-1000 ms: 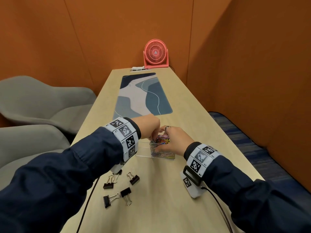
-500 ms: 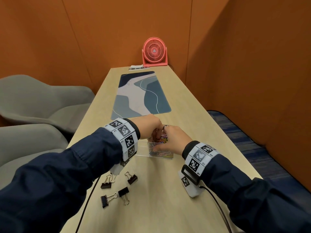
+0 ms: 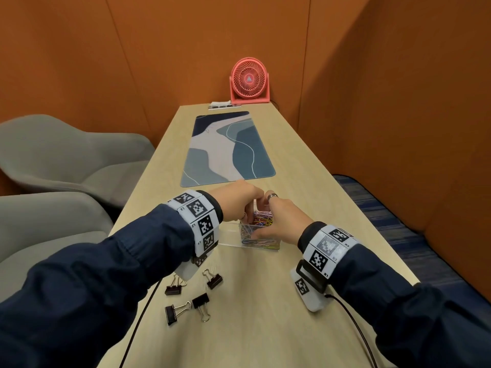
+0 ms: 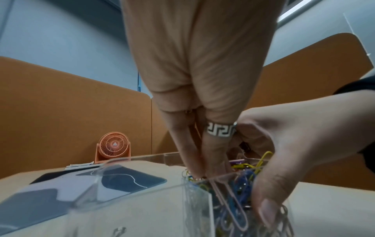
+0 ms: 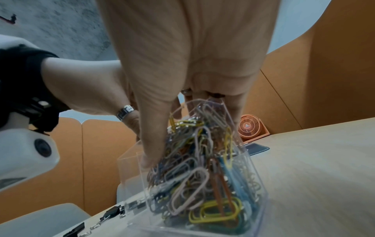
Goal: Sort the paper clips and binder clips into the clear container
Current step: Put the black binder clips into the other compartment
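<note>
Little has shifted since a moment ago: both my hands are still bunched over the clear plastic two-compartment container [image 3: 261,244], and only my view has tipped down a little, so the pink desk fan [image 3: 249,80] sits lower in the head view.

My left hand [image 3: 239,199] points its fingers [image 4: 192,154] down into the right compartment, tips buried among the heap of coloured wire paper clips [image 5: 201,160]; I cannot tell whether they pinch any clip. My right hand [image 3: 279,219] is curled round that same compartment, thumb [image 4: 265,206] pressed against its near wall, the other fingers over the top of the pile. The clips fill that compartment past its rim. The left compartment [image 4: 125,184] looks see-through to the tabletop.

Four black binder clips with silver wire handles [image 3: 191,296] lie on the pale wooden table [image 3: 252,328], near my left wrist and apart from the container. A blue-and-grey patterned desk mat [image 3: 225,150] lies beyond.
</note>
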